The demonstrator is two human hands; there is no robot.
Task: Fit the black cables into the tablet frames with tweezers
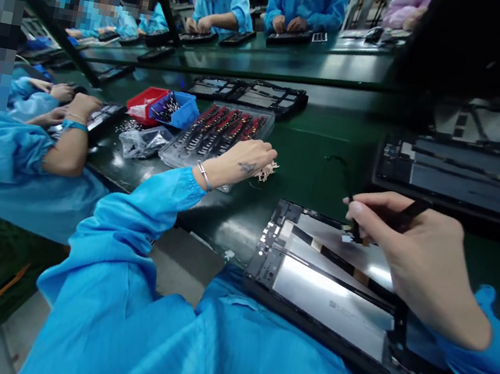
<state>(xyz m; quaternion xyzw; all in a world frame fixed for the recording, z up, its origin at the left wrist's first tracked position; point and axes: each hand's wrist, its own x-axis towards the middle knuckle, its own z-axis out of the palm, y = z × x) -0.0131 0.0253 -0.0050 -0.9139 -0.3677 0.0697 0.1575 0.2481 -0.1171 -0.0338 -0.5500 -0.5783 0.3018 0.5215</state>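
Black slim tool (pixel 407 216) pinched in the right hand (pixel 415 261), fingers (pixel 362 210) closed round it, tip down on a small part at the upper edge of the opened tablet chassis (pixel 333 292). Chassis lies flat on the dark green table (pixel 325 142), right in front of the person, silver panels and black frame showing, near edge against the blue sleeves. Left hand (pixel 247 161) reaches out over the table well left of the chassis, fingers curled down, pinching a small pale cluster of parts (pixel 268 171); exact grip hard to tell. It sits at the near corner of a clear plastic tray (pixel 220 133) holding rows of red and black components. Just left of the tray, a clear bag (pixel 142 141) of small bits; behind that a red bin (pixel 145 103) and a blue bin (pixel 177 108), touching. Beyond the tray a black tray (pixel 251 94) with more chassis. Another open chassis (pixel 469 177) lies at right, further back. At left a co-worker's forearm (pixel 66 145) in blue sleeve rests on the table edge, wristband on. More people in blue gowns work along the far side.
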